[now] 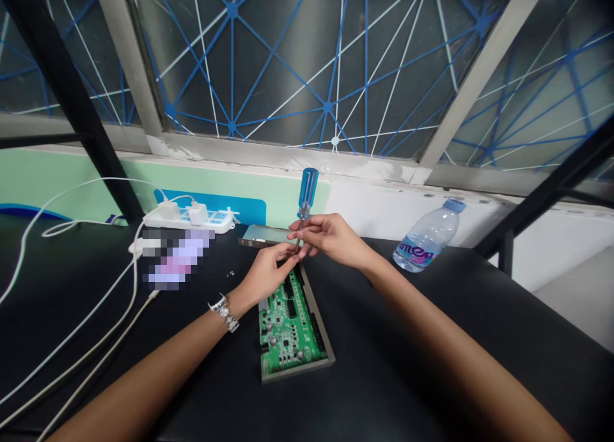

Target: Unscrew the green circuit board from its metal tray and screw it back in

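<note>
A screwdriver (307,189) with a clear blue handle stands nearly upright, handle up. My right hand (330,236) is closed around its metal shaft below the handle. The thumb and fingers of my left hand (266,274) are pinched together at the shaft's lower end, where the tip is hidden. Under my hands lies a green circuit board (288,330) set in a grey metal frame (307,370). My left hand covers part of the board's far end. Behind my hands is a flat metal plate or case (261,235), partly hidden by them.
Several tiny metal parts (231,274) lie left of the board on the black table (201,378). A white power strip (211,221) with plugs, white cables (103,311) and a blurred-out item (180,260) take up the left. A water bottle (426,237) tilts at the right.
</note>
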### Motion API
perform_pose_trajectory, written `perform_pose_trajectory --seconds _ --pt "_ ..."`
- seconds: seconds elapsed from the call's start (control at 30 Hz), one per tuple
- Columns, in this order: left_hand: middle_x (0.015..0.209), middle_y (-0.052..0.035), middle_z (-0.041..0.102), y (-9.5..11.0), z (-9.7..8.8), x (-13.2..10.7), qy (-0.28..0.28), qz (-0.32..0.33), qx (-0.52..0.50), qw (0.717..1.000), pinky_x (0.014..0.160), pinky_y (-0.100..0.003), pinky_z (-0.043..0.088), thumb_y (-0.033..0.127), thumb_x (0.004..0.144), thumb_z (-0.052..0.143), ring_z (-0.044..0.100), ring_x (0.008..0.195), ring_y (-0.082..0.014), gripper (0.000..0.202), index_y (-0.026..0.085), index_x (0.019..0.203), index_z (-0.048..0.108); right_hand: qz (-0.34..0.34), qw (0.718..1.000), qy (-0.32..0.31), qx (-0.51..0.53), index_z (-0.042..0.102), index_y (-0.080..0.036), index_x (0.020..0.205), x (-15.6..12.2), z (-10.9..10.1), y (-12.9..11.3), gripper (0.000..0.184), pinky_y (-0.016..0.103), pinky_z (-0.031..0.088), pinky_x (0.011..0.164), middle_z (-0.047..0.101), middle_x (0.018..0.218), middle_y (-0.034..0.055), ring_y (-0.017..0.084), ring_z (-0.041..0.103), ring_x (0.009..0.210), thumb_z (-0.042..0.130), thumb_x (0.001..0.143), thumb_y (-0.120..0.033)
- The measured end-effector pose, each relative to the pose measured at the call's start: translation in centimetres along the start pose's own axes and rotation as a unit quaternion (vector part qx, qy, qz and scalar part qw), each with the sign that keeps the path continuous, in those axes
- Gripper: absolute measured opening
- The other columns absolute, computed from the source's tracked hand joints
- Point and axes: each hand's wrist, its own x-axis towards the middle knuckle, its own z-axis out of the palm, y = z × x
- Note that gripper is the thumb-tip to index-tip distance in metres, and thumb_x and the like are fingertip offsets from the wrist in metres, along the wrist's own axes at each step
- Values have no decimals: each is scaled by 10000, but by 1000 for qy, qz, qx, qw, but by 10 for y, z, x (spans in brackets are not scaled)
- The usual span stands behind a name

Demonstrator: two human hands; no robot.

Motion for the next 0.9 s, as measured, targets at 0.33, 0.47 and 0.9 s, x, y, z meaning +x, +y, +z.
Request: perform_pose_trajectory --seconds 0.33,0.47,0.9 --pt "955 -63 743 1 -1 1 57 5 49 997 862 -328 542 318 878 644 702 908 -214 161 173 928 693 -34 998 60 -11 645 -144 843 4 7 8 211 265 530 508 687 778 44 148 677 530 705 797 -340" --pt "965 -84 747 1 0 1 53 -14 10 998 869 -335 548 297 887 630 710 906 -217 175 147 945 700 -47 996 78 -25 642 -142 857 6 7 11 234 268 539 516 684 831 54 145 677 554 720 785 -351" --pt "1108 -104 712 -3 -1 1 2 -5 -9 1000 957 -350 506 264 941 543 676 1018 -212 220 145 1072 674 -16 999 7 -50 663 -133 953 -2 -1 -4 166 255 508 554 726 880 75 138 690 616 605 859 -257"
